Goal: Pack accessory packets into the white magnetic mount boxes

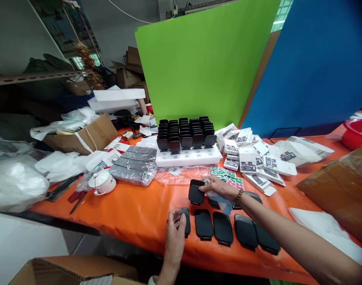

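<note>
My left hand point(175, 227) has its thumb and curled fingers at a black rounded plate point(187, 222) near the table's front edge. The right hand point(220, 188), with a beaded bracelet at its wrist, pinches the edge of another black plate point(195, 192) and has a bluish cloth point(224, 202) bunched under its palm. In the front row lie several more black plates point(222, 228), side by side. Others behind them are partly covered by my right hand and forearm. Upright black plates stand in rows in a white foam tray point(188, 157) farther back.
Small white boxes point(247, 160) are heaped right of the tray. A white lidded mug point(102, 182) and a plastic-wrapped grey pack point(135, 164) are on the left. A large brown package point(341, 190) sits at the right. Green point(204, 63) and blue point(311, 67) panels rise behind.
</note>
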A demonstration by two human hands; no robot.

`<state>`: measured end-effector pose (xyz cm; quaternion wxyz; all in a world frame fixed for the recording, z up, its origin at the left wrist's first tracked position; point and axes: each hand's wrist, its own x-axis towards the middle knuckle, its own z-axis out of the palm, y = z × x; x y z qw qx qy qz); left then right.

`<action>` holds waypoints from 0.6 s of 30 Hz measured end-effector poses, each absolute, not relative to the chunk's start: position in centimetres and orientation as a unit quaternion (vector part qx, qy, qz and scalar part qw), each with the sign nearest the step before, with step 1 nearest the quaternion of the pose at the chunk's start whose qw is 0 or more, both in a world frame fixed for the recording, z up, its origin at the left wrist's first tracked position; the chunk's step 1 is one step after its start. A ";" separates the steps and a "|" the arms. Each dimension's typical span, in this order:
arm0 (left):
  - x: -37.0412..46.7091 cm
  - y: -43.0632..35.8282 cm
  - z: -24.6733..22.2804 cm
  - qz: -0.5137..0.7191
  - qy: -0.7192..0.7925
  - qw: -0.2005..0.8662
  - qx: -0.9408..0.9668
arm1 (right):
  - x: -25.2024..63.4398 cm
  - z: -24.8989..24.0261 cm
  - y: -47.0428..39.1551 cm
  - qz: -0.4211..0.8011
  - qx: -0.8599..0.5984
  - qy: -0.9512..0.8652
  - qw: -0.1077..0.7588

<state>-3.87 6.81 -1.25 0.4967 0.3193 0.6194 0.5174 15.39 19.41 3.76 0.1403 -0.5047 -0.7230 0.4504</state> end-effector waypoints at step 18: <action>-5.1 6.8 -12.0 0.376 0.643 0.126 0.655 | 7.9 9.1 30.1 0.087 -0.590 -0.784 0.173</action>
